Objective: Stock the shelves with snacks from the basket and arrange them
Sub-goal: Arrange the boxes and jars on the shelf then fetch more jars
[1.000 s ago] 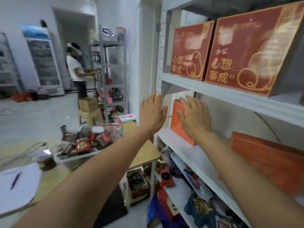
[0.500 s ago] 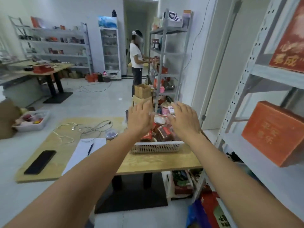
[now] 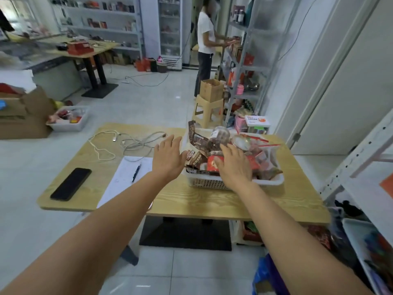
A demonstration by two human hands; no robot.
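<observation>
**Reaching for the snack basket: hand placement and item count**

Both forearms stretch toward the basket [image 3: 204, 183], a white perforated tray on the right part of a wooden table [image 3: 212, 202]. The right hand [image 3: 234, 166] hovers over the basket's near left corner, fingers straight and spread, gripping nothing. Whether it touches the red-labelled tub [image 3: 209, 166] beneath it cannot be told. The left hand [image 3: 168, 158] is just left of the basket, above the table, likewise flat, fingers apart and empty.

The step in hand appears to be picking the next snack. It is best done by taking what lies on top: wrap the right hand round the tub's wall and lift straight up. The left hand can steady the rim or take a brown packet [image 3: 195, 155], so that the heap does not spill over.

Count:
- **In the basket:** three round tubs are discernible, the clear jar [image 3: 220, 136] at the basket's far side among them. The packets overlap too much to count.
- **Left of the basket:** one phone [image 3: 71, 184], one sheet of paper [image 3: 125, 179], one pen [image 3: 136, 173] and a tangle of cables [image 3: 127, 142].
- **Right of the basket:** the shelf unit [image 3: 361, 154], judged to be the destination.
- **Beyond the basket:** one stool [image 3: 209, 112] bearing one cardboard box [image 3: 210, 89], and one other person [image 3: 204, 45]
</observation>
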